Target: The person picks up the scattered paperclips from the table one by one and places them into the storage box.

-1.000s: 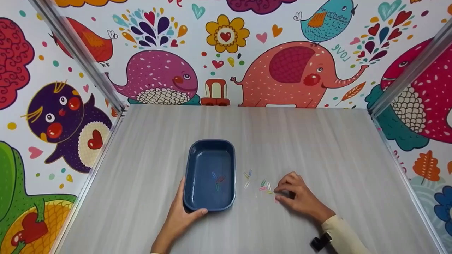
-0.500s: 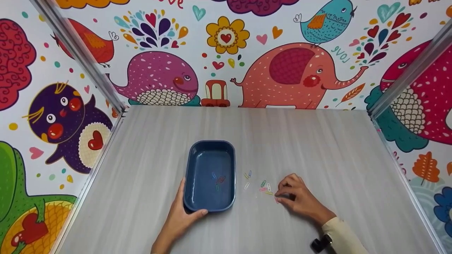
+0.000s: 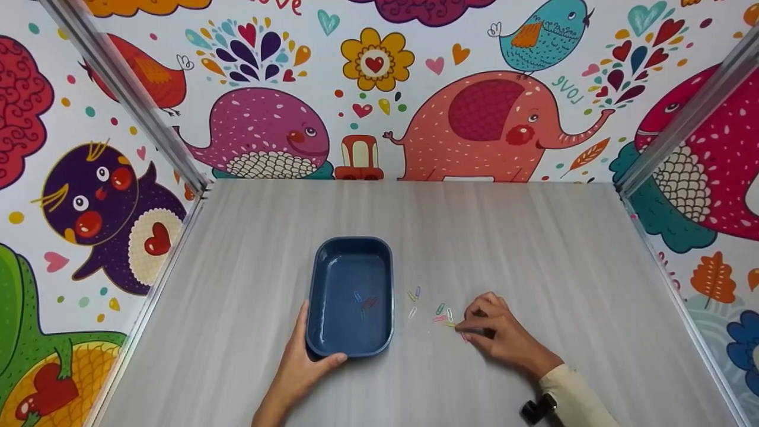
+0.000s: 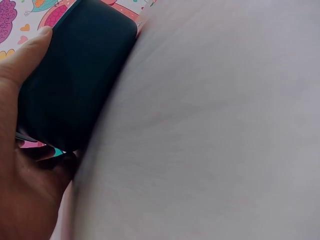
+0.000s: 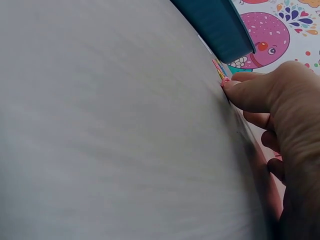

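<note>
A dark blue rectangular tray [image 3: 350,238] stands on the table, with several paper clips inside, among them a blue paper clip [image 3: 357,296] and a red paper clip [image 3: 370,303]. My left hand [image 3: 299,362] grips its near left corner, thumb over the front side and fingers along the left wall. To the right, my right hand [image 3: 501,332] is down at the tabletop and pinches a pink paper clip [image 5: 226,80] between thumb and forefinger. Just left of those fingertips lie a yellow paper clip [image 3: 450,324], a white paper clip [image 3: 449,314] and a green paper clip [image 3: 440,308].
Between tray and right hand lie more clips: another pink paper clip [image 3: 439,319], a second white paper clip [image 3: 413,312], and a purple-blue paper clip [image 3: 417,292] beside a yellow one. Printed walls with metal corner posts [image 3: 127,95] enclose the grey table [image 3: 504,237].
The right hand's forefinger has come down towards the thumb at the pink paper clip. My left hand and the tray have stayed in place; the head view has shifted slightly.
</note>
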A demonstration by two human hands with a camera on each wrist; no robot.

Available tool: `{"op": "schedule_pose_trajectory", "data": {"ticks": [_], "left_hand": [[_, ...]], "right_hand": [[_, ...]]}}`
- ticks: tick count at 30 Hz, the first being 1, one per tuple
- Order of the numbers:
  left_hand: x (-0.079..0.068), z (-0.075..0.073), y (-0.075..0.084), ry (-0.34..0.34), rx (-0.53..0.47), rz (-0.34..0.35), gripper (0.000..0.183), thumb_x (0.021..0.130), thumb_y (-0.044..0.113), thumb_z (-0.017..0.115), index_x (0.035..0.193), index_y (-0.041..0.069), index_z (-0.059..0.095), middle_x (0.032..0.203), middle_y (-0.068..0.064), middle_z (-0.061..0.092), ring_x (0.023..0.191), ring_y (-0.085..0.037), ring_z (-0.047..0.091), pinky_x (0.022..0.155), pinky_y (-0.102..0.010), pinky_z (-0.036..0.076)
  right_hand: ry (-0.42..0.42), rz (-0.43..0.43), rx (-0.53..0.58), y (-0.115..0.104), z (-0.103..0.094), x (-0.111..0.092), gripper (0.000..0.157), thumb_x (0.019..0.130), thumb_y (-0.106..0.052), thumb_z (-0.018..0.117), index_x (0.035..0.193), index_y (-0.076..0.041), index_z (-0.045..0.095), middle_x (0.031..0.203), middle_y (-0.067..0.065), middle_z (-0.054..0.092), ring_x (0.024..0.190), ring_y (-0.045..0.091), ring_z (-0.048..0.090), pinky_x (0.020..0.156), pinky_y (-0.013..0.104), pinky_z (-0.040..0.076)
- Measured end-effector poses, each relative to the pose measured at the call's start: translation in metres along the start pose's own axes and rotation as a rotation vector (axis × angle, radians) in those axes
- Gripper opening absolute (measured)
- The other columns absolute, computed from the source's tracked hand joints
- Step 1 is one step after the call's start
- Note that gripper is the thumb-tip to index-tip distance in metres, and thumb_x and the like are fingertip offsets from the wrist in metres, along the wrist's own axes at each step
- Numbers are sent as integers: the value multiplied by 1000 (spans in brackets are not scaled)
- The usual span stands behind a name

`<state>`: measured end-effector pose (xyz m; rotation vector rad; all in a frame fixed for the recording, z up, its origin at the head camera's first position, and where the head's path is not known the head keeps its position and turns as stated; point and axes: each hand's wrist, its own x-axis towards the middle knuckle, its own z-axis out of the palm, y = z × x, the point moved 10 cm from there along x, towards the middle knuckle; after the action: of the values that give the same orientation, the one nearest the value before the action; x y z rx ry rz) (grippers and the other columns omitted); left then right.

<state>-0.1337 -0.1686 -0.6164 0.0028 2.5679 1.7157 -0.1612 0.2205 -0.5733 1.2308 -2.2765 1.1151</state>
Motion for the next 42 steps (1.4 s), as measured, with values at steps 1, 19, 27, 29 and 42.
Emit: {"op": "schedule_pose_trajectory", "data": {"ticks": [1, 19, 27, 29, 42], "left_hand": [[0, 0, 0, 2, 0, -3, 131, 83, 31, 100, 177, 8, 12, 181, -25, 19, 165, -47, 21, 130, -68, 19], [-3, -1, -3, 7, -4, -18, 131, 84, 34, 99, 177, 10, 11, 181, -24, 19, 166, -46, 21, 130, -67, 18], [-2, 0, 1, 0, 8, 8, 130, 84, 31, 99, 177, 6, 10, 180, -26, 19, 165, -48, 21, 130, -69, 19], [-1, 0, 1, 2, 6, 10, 130, 84, 31, 99, 177, 6, 11, 180, -26, 19, 165, -48, 22, 130, -69, 19], [-1, 1, 0, -7, -3, -4, 130, 85, 34, 98, 178, 10, 10, 181, -25, 17, 166, -47, 20, 130, -68, 17]], "right_hand": [[-2, -1, 3, 0, 0, 0, 33, 82, 0, 94, 109, -18, 88, 105, -3, 68, 102, 21, 54, 97, 32, 29], [-11, 67, 64, 6, 2, 0, 28, 81, 1, 94, 88, -21, 79, 101, -4, 72, 102, 21, 56, 92, 37, 30], [10, 32, 0, -2, 0, -2, 33, 80, 4, 92, 88, -23, 74, 103, -5, 68, 101, 20, 54, 96, 35, 31], [18, 25, -17, -2, 0, -2, 34, 79, 4, 92, 88, -23, 74, 104, -5, 68, 102, 20, 54, 97, 35, 32], [53, 24, -16, -1, -1, -7, 36, 77, 9, 90, 90, -22, 76, 102, -3, 70, 101, 22, 56, 96, 36, 34]]}}
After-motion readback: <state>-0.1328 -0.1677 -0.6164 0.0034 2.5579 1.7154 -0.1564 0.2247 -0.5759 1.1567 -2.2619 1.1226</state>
